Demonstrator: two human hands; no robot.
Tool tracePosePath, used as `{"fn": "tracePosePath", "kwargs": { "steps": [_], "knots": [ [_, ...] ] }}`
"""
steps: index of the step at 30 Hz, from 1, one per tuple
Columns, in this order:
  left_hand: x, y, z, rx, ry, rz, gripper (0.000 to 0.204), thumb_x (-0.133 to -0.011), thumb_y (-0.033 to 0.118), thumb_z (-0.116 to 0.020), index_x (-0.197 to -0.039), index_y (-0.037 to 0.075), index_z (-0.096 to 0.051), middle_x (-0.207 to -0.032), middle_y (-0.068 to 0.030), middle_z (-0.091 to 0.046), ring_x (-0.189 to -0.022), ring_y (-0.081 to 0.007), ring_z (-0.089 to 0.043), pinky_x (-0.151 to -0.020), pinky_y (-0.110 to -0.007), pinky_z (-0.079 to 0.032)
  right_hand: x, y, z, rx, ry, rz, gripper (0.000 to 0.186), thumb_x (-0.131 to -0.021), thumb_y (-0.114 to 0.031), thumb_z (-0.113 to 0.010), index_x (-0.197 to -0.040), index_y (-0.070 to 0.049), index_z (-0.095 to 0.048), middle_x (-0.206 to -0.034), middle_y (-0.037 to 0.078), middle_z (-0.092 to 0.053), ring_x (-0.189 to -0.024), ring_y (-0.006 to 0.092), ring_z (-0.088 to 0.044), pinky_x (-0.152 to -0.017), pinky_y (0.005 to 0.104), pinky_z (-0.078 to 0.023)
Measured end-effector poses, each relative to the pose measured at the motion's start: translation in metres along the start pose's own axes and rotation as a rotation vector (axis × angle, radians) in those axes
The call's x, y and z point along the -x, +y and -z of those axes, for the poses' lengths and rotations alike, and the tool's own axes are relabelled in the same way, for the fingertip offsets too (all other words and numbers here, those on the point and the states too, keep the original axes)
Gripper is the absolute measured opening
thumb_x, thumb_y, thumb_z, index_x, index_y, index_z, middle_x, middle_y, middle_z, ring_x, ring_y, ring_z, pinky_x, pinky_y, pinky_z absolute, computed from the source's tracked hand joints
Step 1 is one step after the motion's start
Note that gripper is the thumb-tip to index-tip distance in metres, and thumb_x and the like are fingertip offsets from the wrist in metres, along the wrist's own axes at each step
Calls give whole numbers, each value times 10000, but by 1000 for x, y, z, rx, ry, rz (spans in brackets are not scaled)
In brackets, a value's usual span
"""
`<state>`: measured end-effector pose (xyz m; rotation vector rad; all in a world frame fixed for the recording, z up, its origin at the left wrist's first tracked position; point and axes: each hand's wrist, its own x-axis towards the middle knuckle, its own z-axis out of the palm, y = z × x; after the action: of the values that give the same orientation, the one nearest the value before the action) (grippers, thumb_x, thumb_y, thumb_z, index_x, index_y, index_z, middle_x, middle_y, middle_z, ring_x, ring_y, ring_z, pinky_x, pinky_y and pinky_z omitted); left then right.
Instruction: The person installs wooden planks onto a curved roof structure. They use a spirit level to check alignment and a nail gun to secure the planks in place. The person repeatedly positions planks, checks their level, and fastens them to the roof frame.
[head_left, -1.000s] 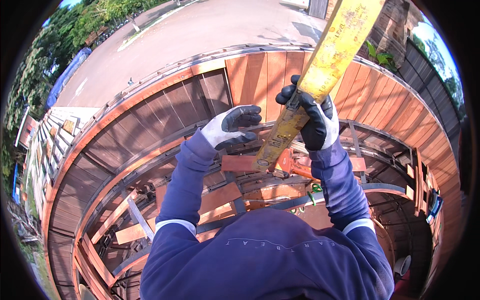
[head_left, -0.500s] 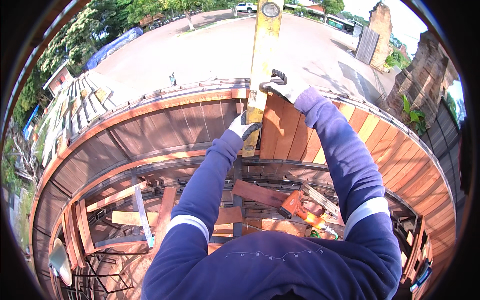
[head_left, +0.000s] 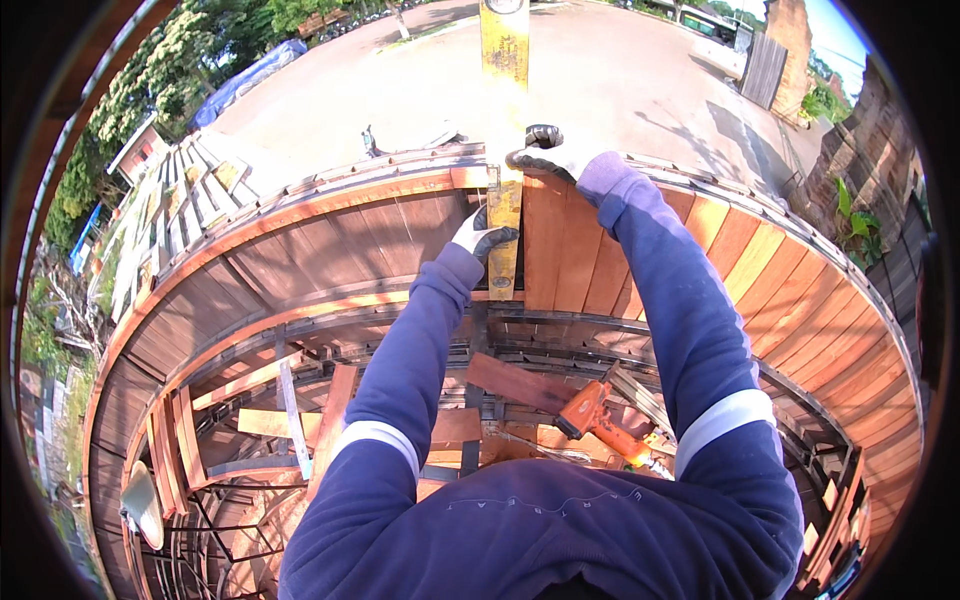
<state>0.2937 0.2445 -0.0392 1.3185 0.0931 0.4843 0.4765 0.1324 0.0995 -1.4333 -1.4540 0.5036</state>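
A long yellow spirit level stands upright against the curved wooden wall, its top running out of the picture. My left hand, in a white and black glove, grips the level low down, thumb across its face. Higher up, my gloved right hand is closed at the level's right edge by the wall's top rail; some of its fingers are hidden. Reddish-brown boards begin just right of the level. Darker panels lie to its left, with a narrow dark gap beside the level.
Below the wall, an orange power tool lies among loose boards. A metal strip rests on planks at the left. Black metal framing fills the lower left. Beyond the wall spreads a paved yard.
The level has swung from leaning right at its top to nearly upright. Both hands stay on it. The whole view has shifted slightly.
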Motion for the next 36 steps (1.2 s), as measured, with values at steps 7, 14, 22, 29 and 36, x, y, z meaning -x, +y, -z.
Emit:
{"fn": "tracePosePath", "kwargs": {
  "steps": [7, 14, 22, 29, 36],
  "knots": [
    [-1, -1, -4, 44, 33, 4, 448, -778, 17, -674, -1209, 27, -552, -1018, -45, -663, -895, -140, -641, -838, -286, -518, 6, -17, 5, 299, 16, 0, 296, -762, -320, -816, -846, -73, -674, -843, 12, -675, -822, 97, -583, -774, 277, -482],
    [-1, -5, -3, 57, 60, -10, 425, -780, 6, -684, -1184, 37, -558, -989, -31, -659, -883, -140, -642, -818, -288, -520, 8, -17, 5, 76, -8, -42, 345, -708, -248, -861, -939, -50, -698, -891, 31, -697, -850, 119, -625, -810, 272, -512],
    [19, 3, -21, -71, 132, -125, 432, -780, -37, -665, -1189, 38, -547, -1051, -28, -643, -922, -116, -616, -835, -272, -498, 14, -23, 5, -55, -71, -31, 305, -780, -198, -799, -1037, -56, -716, -966, 28, -713, -889, 101, -615, -838, 263, -497],
    [53, 29, -47, -69, 47, -204, 375, -898, 111, -626, -1242, 47, -494, -1061, -75, -642, -895, -162, -638, -790, -297, -524, 6, -13, 8, -154, -117, 7, 325, -782, -174, -789, -1063, -44, -690, -979, 37, -700, -932, 116, -625, -853, 273, -511],
    [56, 31, -58, -4, 158, -42, 478, -1001, 433, -460, -1283, 51, -515, -1035, -63, -634, -846, -131, -604, -758, -275, -504, -6, 7, 15, -8, -178, 8, 392, -863, -234, -714, -1206, -58, -640, -1144, 32, -684, -1071, 141, -595, -972, 291, -456]
  ]
}}
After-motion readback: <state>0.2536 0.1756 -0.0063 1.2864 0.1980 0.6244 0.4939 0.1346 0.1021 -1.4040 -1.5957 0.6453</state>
